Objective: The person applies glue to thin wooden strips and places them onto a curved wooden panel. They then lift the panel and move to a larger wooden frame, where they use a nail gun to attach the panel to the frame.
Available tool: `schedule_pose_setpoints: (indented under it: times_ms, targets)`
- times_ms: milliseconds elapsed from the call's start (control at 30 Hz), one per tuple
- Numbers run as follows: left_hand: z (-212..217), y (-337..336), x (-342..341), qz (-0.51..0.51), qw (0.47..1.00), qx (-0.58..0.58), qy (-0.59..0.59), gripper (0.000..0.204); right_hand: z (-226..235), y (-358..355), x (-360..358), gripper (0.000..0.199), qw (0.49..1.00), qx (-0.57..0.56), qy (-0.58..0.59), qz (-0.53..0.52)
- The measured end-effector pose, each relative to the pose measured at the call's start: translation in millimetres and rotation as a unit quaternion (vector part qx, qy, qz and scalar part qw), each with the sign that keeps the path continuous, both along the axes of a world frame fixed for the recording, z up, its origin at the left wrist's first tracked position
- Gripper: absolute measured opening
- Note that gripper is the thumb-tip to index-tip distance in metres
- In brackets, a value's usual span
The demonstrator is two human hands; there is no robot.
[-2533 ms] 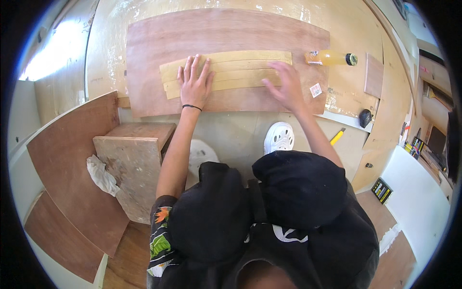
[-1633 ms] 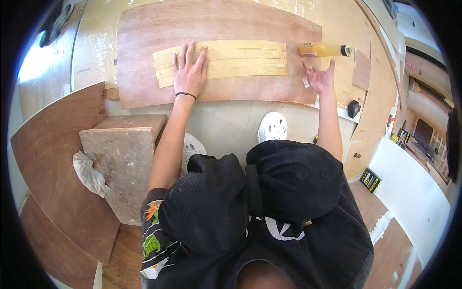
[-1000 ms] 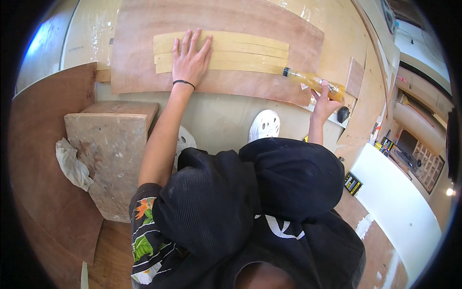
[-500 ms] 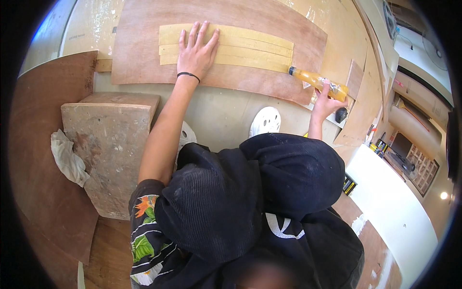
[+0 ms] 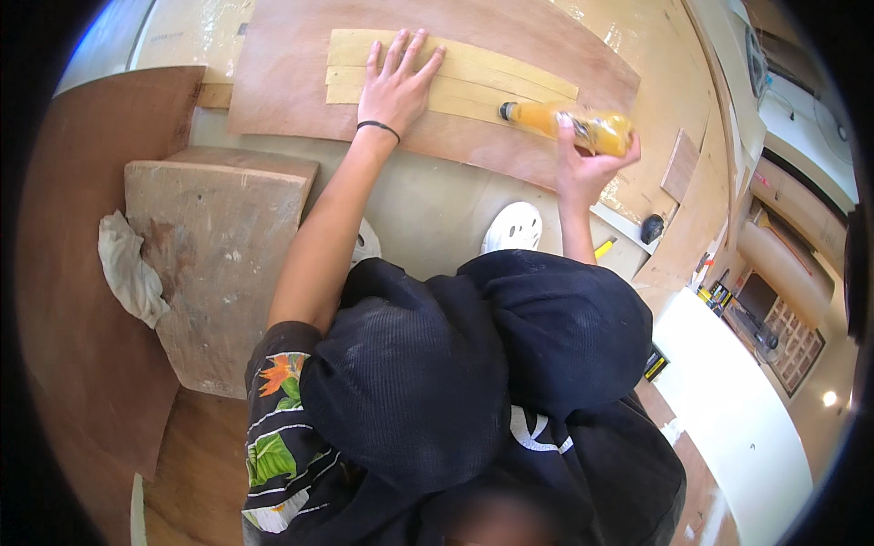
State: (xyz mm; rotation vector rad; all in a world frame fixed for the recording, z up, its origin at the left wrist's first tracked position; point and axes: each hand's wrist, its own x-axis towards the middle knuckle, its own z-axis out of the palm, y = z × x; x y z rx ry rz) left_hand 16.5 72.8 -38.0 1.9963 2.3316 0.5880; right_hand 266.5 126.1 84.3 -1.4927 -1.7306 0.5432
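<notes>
My left hand (image 5: 399, 84) lies flat with spread fingers on several pale yellow veneer strips (image 5: 510, 80), which rest on a reddish-brown plywood sheet (image 5: 300, 91). My right hand (image 5: 587, 164) grips a yellow squeeze bottle (image 5: 569, 126) with its dark tip pointing left, held just above the right end of the strips. A black band circles my left wrist.
A worn wooden block (image 5: 223, 255) sits to the left with a crumpled white rag (image 5: 132, 268) beside it. A large brown board (image 5: 73, 273) curves along the left. White sandals (image 5: 514, 227) show on the floor. A black knob (image 5: 651, 227) and small plywood offcut (image 5: 681, 164) lie right.
My right hand left the strips, reached right, picked up the yellow bottle and brought it back over the strips. My left hand stayed pressed on them.
</notes>
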Motion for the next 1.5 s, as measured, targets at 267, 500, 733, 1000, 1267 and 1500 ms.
schedule_pose_setpoints:
  times_ms: [267, 500, 733, 1000, 1267, 1500]
  targets:
    - [-6, -2, -2, -0.001, 1.0, 0.01, -0.026, 0.061, 11, 17, -43, 0.091, 0.978, -0.01, 0.037, 0.203]
    - [-8, -3, 0, 0.006, 1.0, 0.003, -0.024, 0.061, 3, 39, -42, 0.087, 0.99, -0.023, 0.065, 0.122]
    - [-6, -5, 1, 0.006, 1.0, -0.004, -0.013, 0.059, 7, 64, -5, 0.077, 0.984, -0.087, 0.152, 0.026]
    - [-7, -4, 1, 0.005, 1.0, 0.003, -0.016, 0.056, 7, 66, 4, 0.07, 0.982, -0.115, 0.152, 0.015]
    - [-6, -2, 2, 0.007, 1.0, -0.002, 0.003, 0.055, 6, 61, -1, 0.069, 0.979, -0.128, 0.16, 0.009]
    - [-7, -4, 1, 0.006, 1.0, 0.003, -0.006, 0.056, -8, 33, -23, 0.084, 0.984, 0.014, -0.003, 0.176]
